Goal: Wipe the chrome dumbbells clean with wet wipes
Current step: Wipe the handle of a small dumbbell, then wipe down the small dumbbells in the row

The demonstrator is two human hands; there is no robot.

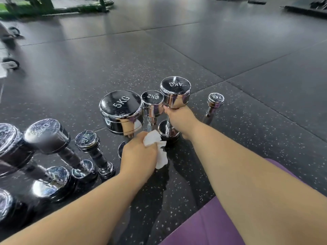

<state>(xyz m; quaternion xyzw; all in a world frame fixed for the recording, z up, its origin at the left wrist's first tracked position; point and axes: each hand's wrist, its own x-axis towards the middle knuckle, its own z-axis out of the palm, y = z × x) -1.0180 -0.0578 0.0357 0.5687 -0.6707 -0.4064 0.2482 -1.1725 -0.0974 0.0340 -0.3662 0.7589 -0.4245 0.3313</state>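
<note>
Several chrome dumbbells stand on end on the black speckled gym floor [177,55]. My right hand [180,119] grips the handle of the upright 4KG dumbbell [175,92]. My left hand [138,154] holds a crumpled white wet wipe [156,145] just in front of the 5KG dumbbell [122,110], whose handle it hides. A 2KG dumbbell [152,103] stands between the 5KG and the 4KG. A small 1KG dumbbell [215,101] stands alone to the right.
More chrome dumbbells [51,138] cluster at the lower left, among them a 1KG one [88,144]. A purple-clad leg [217,221] fills the lower right. Green equipment [53,6] and wheeled gear [10,62] sit at the far left; dark machines line the top right.
</note>
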